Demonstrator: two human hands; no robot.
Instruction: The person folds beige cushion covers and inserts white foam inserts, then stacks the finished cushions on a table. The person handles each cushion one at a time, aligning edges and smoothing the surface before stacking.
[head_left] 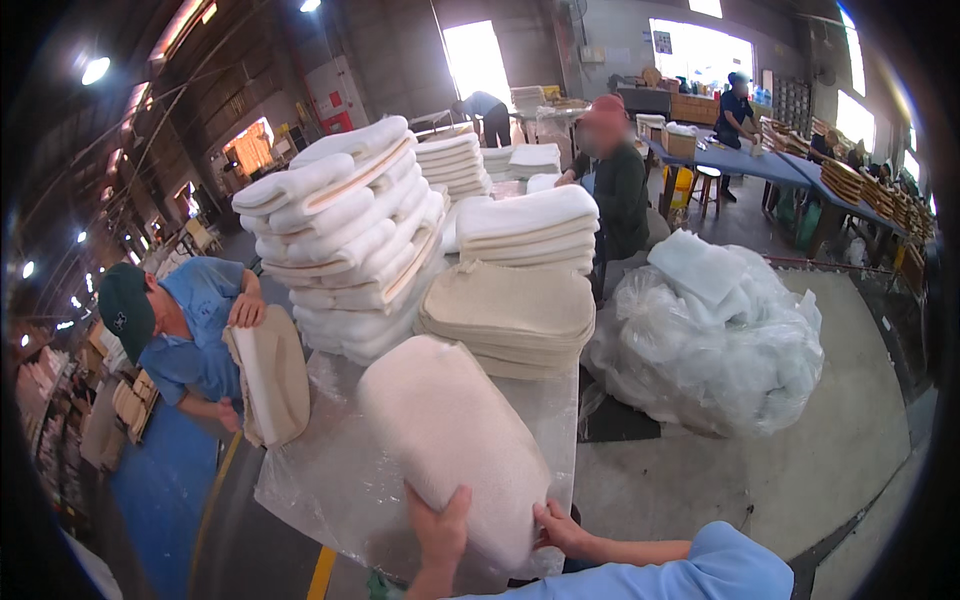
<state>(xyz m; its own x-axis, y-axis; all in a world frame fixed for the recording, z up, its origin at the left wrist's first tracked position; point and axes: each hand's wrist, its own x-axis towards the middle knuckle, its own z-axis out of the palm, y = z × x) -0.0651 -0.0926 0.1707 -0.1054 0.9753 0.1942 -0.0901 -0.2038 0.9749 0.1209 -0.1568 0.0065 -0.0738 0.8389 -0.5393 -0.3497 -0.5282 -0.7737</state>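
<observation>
Down at six o'clock, two bare hands are on one oblong cream fabric pad with rounded corners [455, 440], tilted over a table covered in clear plastic sheeting [345, 495]! The left hand [438, 530] grips its lower left edge, thumb uppermost; the right hand [565, 530] pinches the lower right edge, fingers drawn narrow. Just beyond, towards twelve, sits a neat stack of beige, round-cornered fabric pads [505, 312], with a pile of folded white padding [525, 222] behind it. Swing to ten: a taller, uneven tower of thick white padding [345, 235]! Three o'clock brings a bulging clear plastic bag of white material [710, 345]. And at nine, a co-worker in blue shirt and dark green cap [205, 290] has one hand atop a beige cover showing white padding [285, 390].
</observation>
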